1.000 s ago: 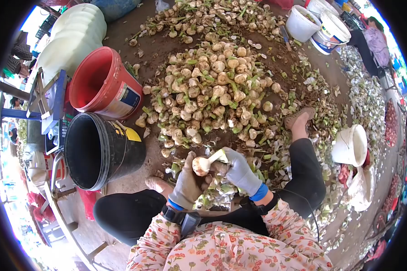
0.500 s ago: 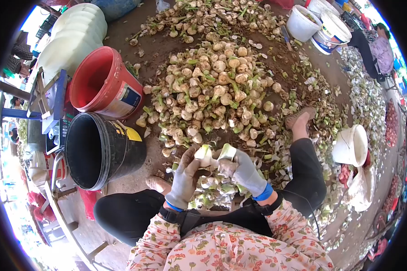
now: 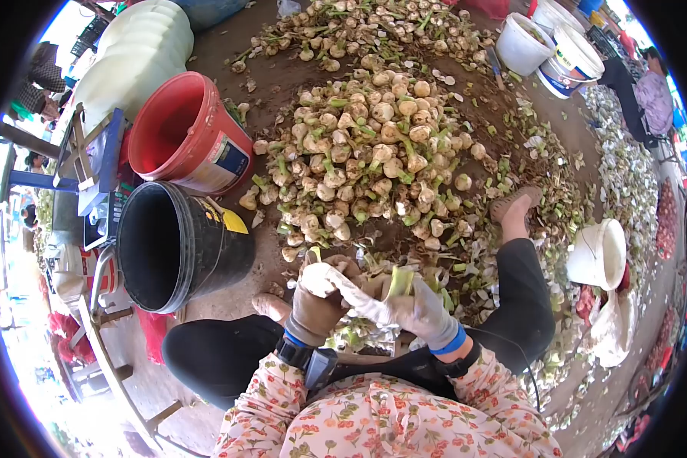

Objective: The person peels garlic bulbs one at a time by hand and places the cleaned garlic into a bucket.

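Observation:
Both hands wear grey-white gloves above my lap. My left hand (image 3: 318,301) is closed round a pale garlic bulb (image 3: 320,279), which faces up between thumb and fingers. A whitish strip of skin (image 3: 362,304) stretches from the bulb to my right hand (image 3: 424,311), whose fingers are closed on it. A green-white stem piece (image 3: 400,282) sticks up from the right fingers. Just beyond my hands lies a heap of untrimmed garlic bulbs (image 3: 374,153) on the ground. Peelings lie beneath and around my hands.
A black bucket (image 3: 156,248) and a red bucket (image 3: 195,137) stand left of the heap. A white bucket (image 3: 597,254) tilts at the right. A knife (image 3: 495,69) lies beyond the heap. A person (image 3: 649,99) sits at the far upper right, near white buckets (image 3: 524,44).
The bulb has turned in my left hand, and a strip now stretches between both hands, which were apart half a second ago. The whole view has shifted slightly.

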`<state>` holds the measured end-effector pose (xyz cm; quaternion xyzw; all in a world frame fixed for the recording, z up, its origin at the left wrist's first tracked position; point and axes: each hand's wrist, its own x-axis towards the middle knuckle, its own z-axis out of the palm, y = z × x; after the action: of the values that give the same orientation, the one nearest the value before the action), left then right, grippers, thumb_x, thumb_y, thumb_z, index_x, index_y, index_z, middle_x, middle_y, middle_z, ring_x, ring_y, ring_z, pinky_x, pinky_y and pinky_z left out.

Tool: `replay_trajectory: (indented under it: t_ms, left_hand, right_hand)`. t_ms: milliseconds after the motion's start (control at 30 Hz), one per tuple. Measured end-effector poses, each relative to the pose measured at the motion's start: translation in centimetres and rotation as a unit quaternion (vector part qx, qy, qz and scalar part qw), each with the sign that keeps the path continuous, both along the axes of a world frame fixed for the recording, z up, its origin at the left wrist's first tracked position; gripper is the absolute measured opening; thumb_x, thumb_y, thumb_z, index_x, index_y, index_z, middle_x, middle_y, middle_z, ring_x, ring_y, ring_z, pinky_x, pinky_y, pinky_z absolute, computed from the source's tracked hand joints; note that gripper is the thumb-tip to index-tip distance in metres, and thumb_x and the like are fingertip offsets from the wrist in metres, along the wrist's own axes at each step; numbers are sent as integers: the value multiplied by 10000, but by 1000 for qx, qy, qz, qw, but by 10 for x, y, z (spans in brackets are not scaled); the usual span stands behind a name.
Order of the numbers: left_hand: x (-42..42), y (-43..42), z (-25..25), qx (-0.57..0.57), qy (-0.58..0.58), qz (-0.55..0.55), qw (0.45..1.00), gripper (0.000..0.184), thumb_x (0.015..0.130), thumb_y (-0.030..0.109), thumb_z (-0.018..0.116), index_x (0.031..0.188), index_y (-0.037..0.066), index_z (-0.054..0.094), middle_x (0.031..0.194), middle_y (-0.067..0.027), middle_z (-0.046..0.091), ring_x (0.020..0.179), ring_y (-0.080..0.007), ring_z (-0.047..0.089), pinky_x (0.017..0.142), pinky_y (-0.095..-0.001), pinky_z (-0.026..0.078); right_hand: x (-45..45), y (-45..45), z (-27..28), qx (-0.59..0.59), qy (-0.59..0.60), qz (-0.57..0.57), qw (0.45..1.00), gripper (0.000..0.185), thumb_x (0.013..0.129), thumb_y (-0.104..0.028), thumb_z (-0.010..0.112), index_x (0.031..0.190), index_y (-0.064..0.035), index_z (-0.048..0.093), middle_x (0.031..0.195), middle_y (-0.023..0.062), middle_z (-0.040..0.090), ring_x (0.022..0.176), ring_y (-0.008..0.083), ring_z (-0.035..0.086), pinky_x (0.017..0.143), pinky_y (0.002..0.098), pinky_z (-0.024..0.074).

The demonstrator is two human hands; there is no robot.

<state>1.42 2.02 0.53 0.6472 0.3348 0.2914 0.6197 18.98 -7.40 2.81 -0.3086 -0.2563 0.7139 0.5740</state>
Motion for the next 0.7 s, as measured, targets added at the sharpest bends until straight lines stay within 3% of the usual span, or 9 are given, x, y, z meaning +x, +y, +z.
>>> replay_trajectory:
  t_ms: [67, 133, 233, 367, 433, 467, 533, 600, 700]
  left_hand:
    - [1, -3, 0, -305, -179, 103, 930, 322, 898, 260, 526, 1123, 31, 551, 960, -76, 605, 887, -181, 583, 731, -314, 489]
    - [-2, 1, -16, -489, -442, 62, 749, 380, 939, 304, 453, 1185, 24, 524, 1018, -87, 594, 935, -211, 577, 793, -345, 495]
    - [6, 4, 7, -493, -269, 211, 800, 478, 948, 479, 391, 1162, 79, 538, 935, -65, 609, 835, -191, 585, 714, -329, 503]
    - [-32, 22, -30, -487, -280, 249, 789, 450, 935, 506, 412, 1121, 120, 551, 980, -44, 624, 778, -169, 584, 678, -301, 508]
    - [-69, 46, -34, -338, -252, 305, 854, 452, 926, 490, 443, 1127, 100, 551, 978, -47, 624, 806, -175, 589, 701, -311, 512]
    - [-88, 61, -31, -283, -263, 350, 854, 463, 918, 486, 461, 1129, 84, 551, 980, -54, 624, 828, -182, 594, 720, -317, 513]
    - [-126, 81, 21, -214, -418, 283, 836, 523, 906, 495, 465, 1154, 39, 530, 1013, -85, 604, 853, -203, 583, 702, -300, 510]
    - [-132, 89, 58, -176, -467, 355, 791, 532, 907, 493, 464, 1148, 23, 531, 1016, -108, 600, 839, -203, 580, 671, -285, 513]
    - [-106, 87, 71, -228, -391, 350, 820, 488, 915, 474, 468, 1110, 36, 559, 925, -89, 604, 789, -167, 579, 628, -262, 496]
  right_hand:
    - [-1, -4, 7, 41, -55, 28, 997, 426, 833, -356, 633, 1004, 29, 567, 1003, 184, 597, 912, 244, 584, 783, 321, 471]
    - [-7, -2, 25, 96, 2, -5, 995, 350, 827, -345, 630, 813, -2, 562, 956, 198, 591, 826, 290, 591, 706, 348, 487]
    - [4, 7, 14, 209, 162, -5, 964, 287, 826, -283, 645, 813, -1, 595, 954, 149, 597, 863, 277, 592, 748, 352, 477]
    - [24, 1, 11, 27, -99, 40, 994, 319, 810, -299, 666, 839, 15, 622, 882, 128, 627, 905, 232, 610, 797, 316, 469]
    - [29, 16, 15, -133, -411, 362, 826, 423, 836, -366, 611, 1035, 7, 617, 965, 168, 638, 910, 242, 626, 837, 314, 462]
    - [21, -10, -36, 25, -676, 270, 686, 302, 828, -231, 598, 1054, -31, 612, 980, 187, 644, 830, 289, 647, 714, 380, 497]
    - [33, 4, -57, -74, -723, 370, 578, 372, 806, -235, 604, 1121, -42, 565, 996, 194, 633, 854, 359, 619, 742, 399, 491]
    - [74, 20, -98, -74, -612, 230, 753, 429, 829, -409, 578, 1063, -51, 614, 1034, 198, 633, 964, 329, 614, 827, 384, 490]
    - [110, 51, -134, -305, -741, 65, 595, 364, 803, -381, 596, 1053, -118, 622, 1015, 175, 646, 953, 333, 623, 831, 398, 487]
